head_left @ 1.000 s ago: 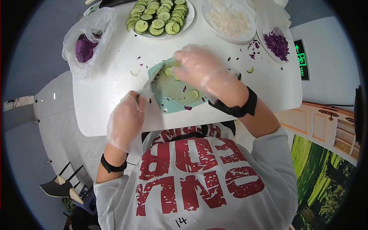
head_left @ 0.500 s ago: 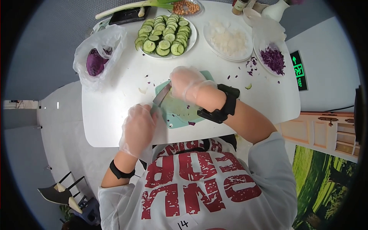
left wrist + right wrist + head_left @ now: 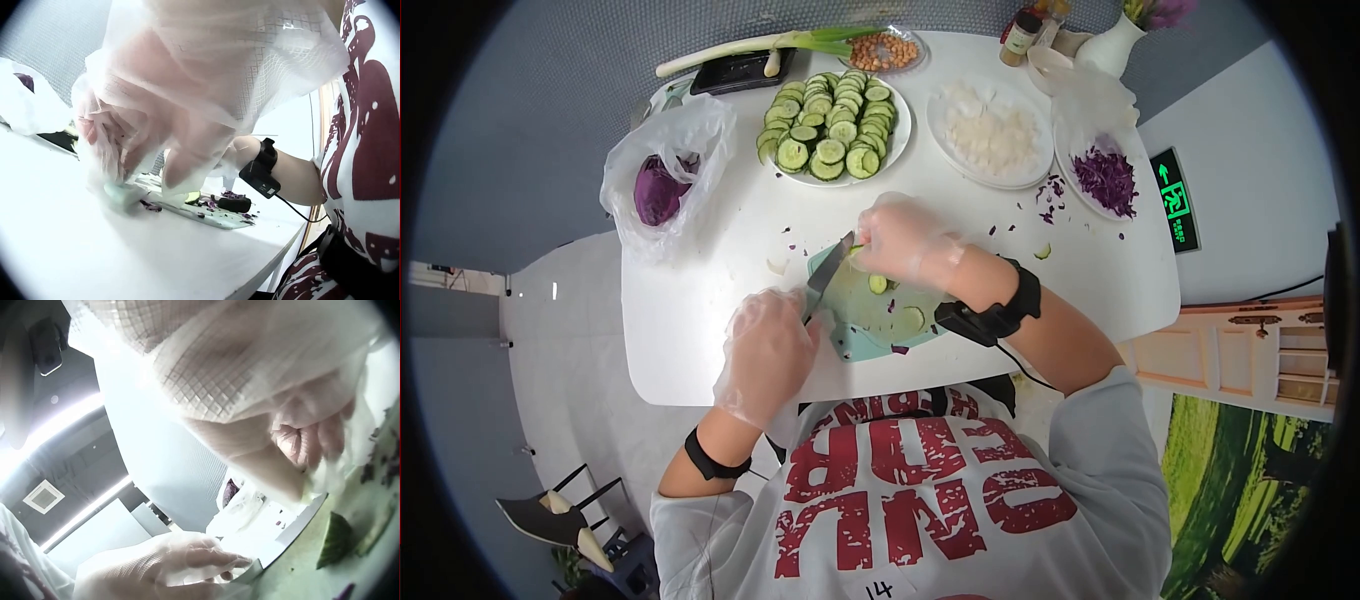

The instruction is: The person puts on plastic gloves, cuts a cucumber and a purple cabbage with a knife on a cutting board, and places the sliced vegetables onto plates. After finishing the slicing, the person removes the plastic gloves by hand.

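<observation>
My left hand (image 3: 770,340), in a clear plastic glove, grips a knife whose blade (image 3: 830,268) slants up across the left side of a pale green cutting board (image 3: 862,312). Beside the blade's tip, my gloved right hand (image 3: 908,242) pinches a small piece of cucumber (image 3: 857,250), mostly hidden by its fingers. Another cucumber piece (image 3: 879,284) and a thin slice (image 3: 913,319) lie on the board among purple scraps. The right wrist view shows the knife blade (image 3: 295,530) and a dark green cucumber piece (image 3: 335,540) below the right hand's fingers.
Behind the board stands a plate of cucumber slices (image 3: 810,165). Plates of white pieces (image 3: 990,135) and shredded purple cabbage (image 3: 1103,180) are at right. A bagged purple cabbage (image 3: 660,192) sits left. A leek (image 3: 740,48), nuts (image 3: 885,50) and a vase (image 3: 1110,48) stand at the back.
The head view has tilted, bringing more of the table's back into sight. The right hand, which covered the blade's tip half a second ago, now shows beside it, pinching a cucumber piece. The left hand keeps the knife.
</observation>
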### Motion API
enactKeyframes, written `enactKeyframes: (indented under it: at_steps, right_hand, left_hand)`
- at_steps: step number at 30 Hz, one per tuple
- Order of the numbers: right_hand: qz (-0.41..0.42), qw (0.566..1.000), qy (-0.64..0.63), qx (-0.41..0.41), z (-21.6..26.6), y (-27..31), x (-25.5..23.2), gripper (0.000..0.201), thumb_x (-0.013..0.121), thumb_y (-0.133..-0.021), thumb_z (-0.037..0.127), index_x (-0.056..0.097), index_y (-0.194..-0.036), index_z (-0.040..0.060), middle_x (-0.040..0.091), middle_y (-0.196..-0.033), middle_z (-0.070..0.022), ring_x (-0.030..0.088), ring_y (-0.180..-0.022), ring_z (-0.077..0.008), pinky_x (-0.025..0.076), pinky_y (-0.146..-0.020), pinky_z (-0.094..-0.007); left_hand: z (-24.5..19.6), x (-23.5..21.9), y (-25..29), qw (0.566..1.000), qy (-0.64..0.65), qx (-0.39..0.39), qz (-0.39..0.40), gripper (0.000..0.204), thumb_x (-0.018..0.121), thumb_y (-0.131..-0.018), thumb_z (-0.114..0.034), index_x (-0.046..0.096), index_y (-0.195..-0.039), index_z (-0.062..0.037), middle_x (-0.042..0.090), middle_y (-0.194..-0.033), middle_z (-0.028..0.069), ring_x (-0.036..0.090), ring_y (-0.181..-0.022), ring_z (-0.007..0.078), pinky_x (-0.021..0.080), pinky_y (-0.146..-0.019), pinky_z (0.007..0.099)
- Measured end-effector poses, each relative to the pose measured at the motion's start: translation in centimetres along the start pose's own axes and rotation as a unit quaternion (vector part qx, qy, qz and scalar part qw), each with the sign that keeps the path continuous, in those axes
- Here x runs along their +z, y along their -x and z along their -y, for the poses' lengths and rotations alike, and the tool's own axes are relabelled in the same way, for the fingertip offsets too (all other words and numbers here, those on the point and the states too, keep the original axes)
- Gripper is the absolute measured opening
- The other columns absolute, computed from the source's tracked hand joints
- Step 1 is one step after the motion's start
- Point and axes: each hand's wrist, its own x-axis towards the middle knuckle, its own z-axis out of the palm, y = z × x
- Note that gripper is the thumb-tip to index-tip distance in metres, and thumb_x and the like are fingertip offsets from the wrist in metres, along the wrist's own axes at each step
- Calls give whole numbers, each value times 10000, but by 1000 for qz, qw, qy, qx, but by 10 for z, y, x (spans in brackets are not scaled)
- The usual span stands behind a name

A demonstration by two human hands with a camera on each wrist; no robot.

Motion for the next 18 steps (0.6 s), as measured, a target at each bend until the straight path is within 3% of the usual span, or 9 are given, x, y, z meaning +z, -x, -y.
enactKeyframes:
  at_steps: [3,9,11,13,15,18]
  right_hand:
    - [-15,999,-36,-2,-7,3,-13,248,695,-756,257,690,-868,35,629,-917,-164,634,-815,-314,514,-764,-392]
    - [-38,988,-144,41,-11,16,-33,241,704,-784,266,696,-873,42,615,-964,-157,629,-827,-282,508,-776,-368]
    - [-15,987,-149,57,-11,17,-40,236,702,-794,265,697,-870,42,610,-969,-161,628,-835,-282,507,-781,-367]
    - [9,985,-154,72,-13,18,-43,231,699,-804,264,699,-867,43,604,-975,-165,627,-843,-282,506,-785,-366]
    - [-32,993,-114,27,-16,21,-43,227,694,-820,266,700,-853,42,603,-962,-171,626,-837,-285,504,-786,-374]
    - [-38,993,-111,27,-20,25,-46,240,697,-824,283,702,-848,44,604,-973,-184,627,-830,-295,503,-786,-380]
  left_hand:
    - [2,-8,1,999,12,20,-35,342,696,-826,-210,636,-1094,-6,581,-930,159,556,-897,344,454,-811,430]
    - [4,-26,-3,1000,-6,18,12,363,690,-834,-217,637,-1121,-1,587,-934,152,565,-919,339,460,-824,418]
    - [3,-33,-5,997,-38,15,65,330,679,-839,-218,647,-1092,-10,591,-912,140,572,-896,333,467,-811,419]
    - [5,-38,-4,997,-29,25,63,295,673,-840,-213,653,-1061,-20,592,-901,133,575,-879,328,470,-794,420]
    - [10,-39,-4,997,-19,33,60,260,667,-841,-207,659,-1030,-29,594,-890,126,578,-862,322,473,-777,420]
    - [15,-36,-8,998,-30,49,36,178,659,-835,-187,655,-935,-41,590,-840,122,578,-827,327,475,-744,426]
